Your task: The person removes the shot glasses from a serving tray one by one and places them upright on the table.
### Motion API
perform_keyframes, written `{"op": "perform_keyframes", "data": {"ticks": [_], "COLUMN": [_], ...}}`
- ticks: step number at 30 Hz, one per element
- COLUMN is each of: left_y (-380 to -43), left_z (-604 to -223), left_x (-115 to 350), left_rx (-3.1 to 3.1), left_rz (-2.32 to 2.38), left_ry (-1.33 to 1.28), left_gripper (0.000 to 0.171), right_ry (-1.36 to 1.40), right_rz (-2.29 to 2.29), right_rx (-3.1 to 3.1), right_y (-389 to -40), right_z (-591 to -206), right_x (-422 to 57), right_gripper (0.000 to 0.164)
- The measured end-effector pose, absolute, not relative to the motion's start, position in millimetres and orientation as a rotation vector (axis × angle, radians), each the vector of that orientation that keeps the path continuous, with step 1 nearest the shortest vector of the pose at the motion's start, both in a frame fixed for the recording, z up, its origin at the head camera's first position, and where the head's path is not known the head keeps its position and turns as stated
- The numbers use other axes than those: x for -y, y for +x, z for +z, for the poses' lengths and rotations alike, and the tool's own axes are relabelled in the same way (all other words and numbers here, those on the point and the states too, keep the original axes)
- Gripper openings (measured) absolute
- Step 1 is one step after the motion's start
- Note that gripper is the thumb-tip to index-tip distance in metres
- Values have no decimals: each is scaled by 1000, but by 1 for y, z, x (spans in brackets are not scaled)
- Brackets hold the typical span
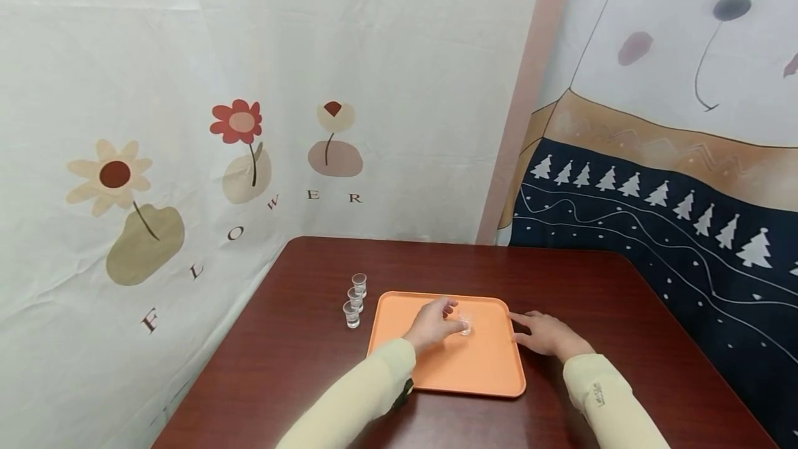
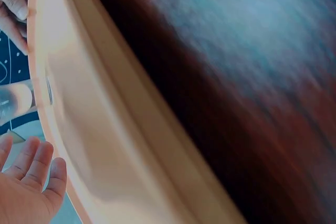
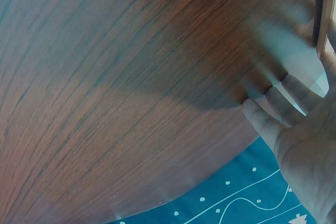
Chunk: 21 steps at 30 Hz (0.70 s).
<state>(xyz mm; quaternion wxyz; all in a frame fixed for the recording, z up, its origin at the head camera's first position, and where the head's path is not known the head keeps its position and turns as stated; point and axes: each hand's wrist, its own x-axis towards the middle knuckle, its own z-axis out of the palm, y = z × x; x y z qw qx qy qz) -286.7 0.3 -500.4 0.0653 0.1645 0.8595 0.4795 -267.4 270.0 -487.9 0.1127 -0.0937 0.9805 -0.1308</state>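
Note:
A small clear shot glass (image 1: 465, 325) stands on an orange tray (image 1: 474, 373), right of its middle. My left hand (image 1: 431, 324) reaches over the tray, its thumb at the glass and the other fingers loosely bent, apart from it. In the left wrist view, a gap shows between those fingers (image 2: 38, 166) and the glass (image 2: 16, 100). Beside the tray's right edge, my right hand (image 1: 548, 335) rests with fingers extended, thumb and fingertips at the rim. The right wrist view shows its spread fingers (image 3: 294, 98) by the tabletop.
Three more clear shot glasses (image 1: 355, 301) stand in a row on the dark red wooden table (image 1: 312, 345), left of the tray. Behind the table hangs a pale cloth with printed flowers (image 1: 405, 89). A bear-patterned cloth (image 1: 654, 241) hangs at the right.

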Motion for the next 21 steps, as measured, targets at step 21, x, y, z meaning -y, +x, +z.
{"op": "perform_keyframes", "data": {"ticks": [21], "left_y": [-288], "left_z": [-507], "left_x": [-5], "left_rx": [-2692], "left_rz": [1396], "left_ry": [570], "left_gripper": [27], "right_ry": [-257], "right_rz": [-384], "right_rx": [-2874], "right_y": [-268], "right_z": [-489], "right_x": [-270], "right_gripper": [58]}}
